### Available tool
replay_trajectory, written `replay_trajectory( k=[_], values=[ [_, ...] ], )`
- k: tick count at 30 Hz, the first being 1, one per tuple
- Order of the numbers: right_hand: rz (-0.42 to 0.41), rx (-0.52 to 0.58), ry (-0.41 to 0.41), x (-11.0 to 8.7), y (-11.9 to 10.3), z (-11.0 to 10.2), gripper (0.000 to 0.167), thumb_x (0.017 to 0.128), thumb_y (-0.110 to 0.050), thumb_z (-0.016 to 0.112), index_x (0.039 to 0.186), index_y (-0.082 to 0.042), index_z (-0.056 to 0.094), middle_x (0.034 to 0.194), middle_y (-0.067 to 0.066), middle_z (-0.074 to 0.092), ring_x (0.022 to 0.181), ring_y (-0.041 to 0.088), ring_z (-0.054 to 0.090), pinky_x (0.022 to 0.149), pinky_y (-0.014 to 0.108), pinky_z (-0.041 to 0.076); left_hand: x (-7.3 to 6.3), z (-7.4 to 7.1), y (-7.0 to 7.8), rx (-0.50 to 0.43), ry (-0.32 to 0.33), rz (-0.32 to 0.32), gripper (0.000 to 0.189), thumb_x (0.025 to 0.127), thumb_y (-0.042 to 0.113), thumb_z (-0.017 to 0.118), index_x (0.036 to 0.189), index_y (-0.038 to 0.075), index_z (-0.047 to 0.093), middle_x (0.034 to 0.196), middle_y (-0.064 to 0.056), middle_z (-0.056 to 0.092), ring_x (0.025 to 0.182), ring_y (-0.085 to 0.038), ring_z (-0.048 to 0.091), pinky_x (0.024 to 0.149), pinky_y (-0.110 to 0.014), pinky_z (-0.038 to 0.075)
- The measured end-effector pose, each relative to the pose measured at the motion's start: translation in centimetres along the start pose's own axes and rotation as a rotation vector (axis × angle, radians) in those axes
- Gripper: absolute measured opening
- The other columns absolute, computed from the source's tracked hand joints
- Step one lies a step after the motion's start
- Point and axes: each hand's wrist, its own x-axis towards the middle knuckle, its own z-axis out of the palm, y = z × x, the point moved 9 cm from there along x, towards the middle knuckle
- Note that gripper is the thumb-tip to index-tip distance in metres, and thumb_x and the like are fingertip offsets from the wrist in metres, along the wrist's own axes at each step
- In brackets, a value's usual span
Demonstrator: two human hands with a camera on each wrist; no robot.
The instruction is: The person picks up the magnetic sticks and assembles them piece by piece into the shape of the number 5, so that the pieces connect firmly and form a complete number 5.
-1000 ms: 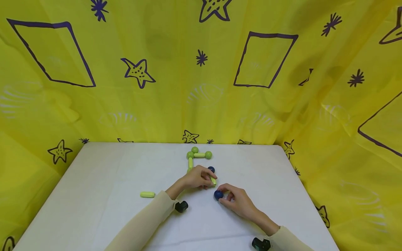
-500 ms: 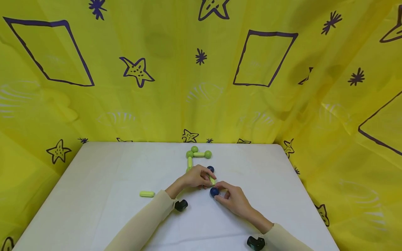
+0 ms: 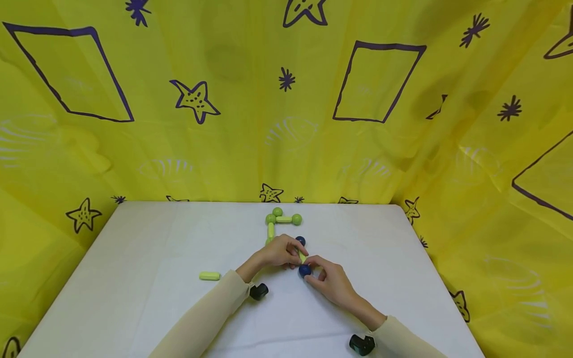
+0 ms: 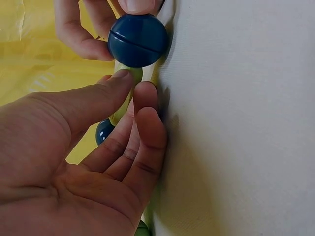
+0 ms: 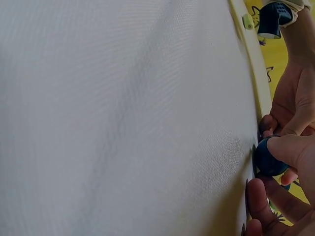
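In the head view my left hand pinches a light green rod between thumb and fingers. A dark blue ball sits at the rod's far end, partly behind that hand's fingers. My right hand pinches a second dark blue ball at the rod's near end. The left wrist view shows this grooved ball right at the rod's tip, with the right fingers around it. From the right wrist, the thumb presses on the same ball.
Beyond the left hand lies a joined piece of green balls and light green rods. A loose light green rod is left of the left forearm. The white table ends at a yellow patterned curtain.
The right hand has moved left and slightly away from me, bringing its blue ball from apart up to the rod's near end. The left hand has stayed in place with the rod.
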Motion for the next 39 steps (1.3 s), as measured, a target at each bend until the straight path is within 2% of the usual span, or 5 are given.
replay_trajectory(
  k=[14, 23, 28, 32, 39],
  values=[
    [-0.006, 0.001, 0.010, 0.1, -0.1, -0.1, 0.033, 0.087, -0.008, 0.082, 0.115, -0.017, 0.069, 0.104, 0.002, 0.073, 0.057, 0.003, 0.050, 0.053, 0.021, 0.041, 0.3, -0.2, -0.3, 0.011, 0.014, -0.006, 0.019, 0.091, -0.005, 0.073, 0.108, 0.003, 0.077, 0.073, -0.008, 0.072, 0.058, -0.015, 0.063, 0.053, -0.025, 0.052],
    [-0.007, -0.007, -0.020, 0.3, -0.3, -0.1, 0.032, 0.088, -0.009, 0.081, 0.116, -0.017, 0.068, 0.104, 0.002, 0.073, 0.055, 0.004, 0.050, 0.051, 0.022, 0.041, -0.8, -1.1, 0.2, 0.014, 0.065, -0.005, 0.026, 0.093, -0.003, 0.072, 0.118, 0.001, 0.072, 0.079, -0.011, 0.075, 0.065, -0.020, 0.070, 0.057, -0.029, 0.056],
    [0.011, -0.020, -0.053, 0.3, -0.1, 0.2, 0.032, 0.088, -0.012, 0.082, 0.117, -0.018, 0.068, 0.103, 0.001, 0.072, 0.056, 0.004, 0.050, 0.053, 0.022, 0.041, -2.4, -2.2, 0.8, 0.062, 0.102, 0.027, 0.036, 0.092, 0.004, 0.076, 0.127, 0.004, 0.067, 0.087, -0.004, 0.075, 0.071, -0.017, 0.070, 0.060, -0.026, 0.054],
    [0.032, -0.025, -0.063, 0.4, 0.0, 0.3, 0.033, 0.088, -0.013, 0.082, 0.117, -0.020, 0.068, 0.103, 0.000, 0.072, 0.057, 0.005, 0.049, 0.053, 0.022, 0.042, -4.3, -3.6, 1.7, 0.103, 0.140, 0.090, 0.039, 0.093, 0.007, 0.076, 0.130, 0.003, 0.065, 0.092, -0.004, 0.075, 0.075, -0.015, 0.072, 0.066, -0.026, 0.055],
    [0.050, -0.020, -0.064, 0.2, 0.0, 0.1, 0.033, 0.088, -0.012, 0.082, 0.117, -0.020, 0.067, 0.104, -0.001, 0.071, 0.058, 0.005, 0.049, 0.053, 0.022, 0.042, -8.0, -6.5, 2.4, 0.220, 0.267, 0.158, 0.043, 0.091, 0.014, 0.080, 0.130, 0.007, 0.066, 0.091, 0.001, 0.074, 0.073, -0.009, 0.066, 0.070, -0.026, 0.055]
  ],
)
